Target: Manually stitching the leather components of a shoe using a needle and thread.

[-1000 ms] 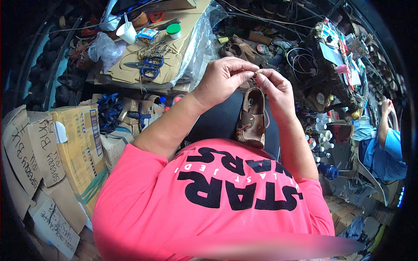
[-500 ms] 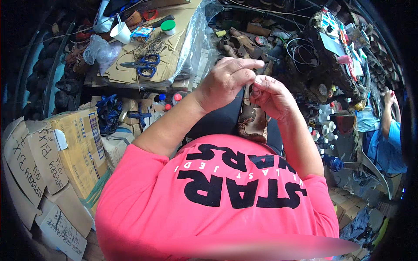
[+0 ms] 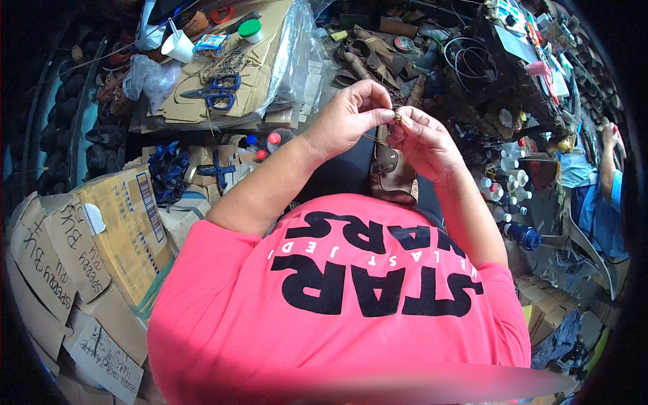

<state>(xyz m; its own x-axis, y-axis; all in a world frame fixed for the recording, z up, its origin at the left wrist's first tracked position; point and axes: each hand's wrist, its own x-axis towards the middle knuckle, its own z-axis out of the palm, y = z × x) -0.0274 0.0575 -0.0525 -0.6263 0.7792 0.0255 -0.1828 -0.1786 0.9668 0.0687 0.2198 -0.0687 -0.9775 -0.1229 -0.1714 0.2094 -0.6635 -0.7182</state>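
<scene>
A brown leather shoe [image 3: 395, 181] rests on my dark-clad lap, toe toward me, with lacing on its upper. Just above it my hands meet at the fingertips. My right hand [image 3: 428, 145] pinches a thin brown lace [image 3: 375, 139], with a small coiled or knotted bit of it showing at the thumb. My left hand [image 3: 349, 121] is closed too, its thumb and forefinger pressed together against that bit. The far part of the shoe is hidden behind my right hand.
On the cardboard-covered table at left lie blue-handled scissors [image 3: 221, 92], a white cup [image 3: 178, 47] and a green-lidded tub [image 3: 250, 31]. Cardboard boxes [image 3: 125, 223] stand at left. Several bottles [image 3: 503, 185] are at right, below a cluttered bench. Another person's arm [image 3: 609, 158] shows at far right.
My left fingers have curled in and the thumb now meets the right fingertips. A small coiled bit of lace now shows between them. The view has shifted slightly.
</scene>
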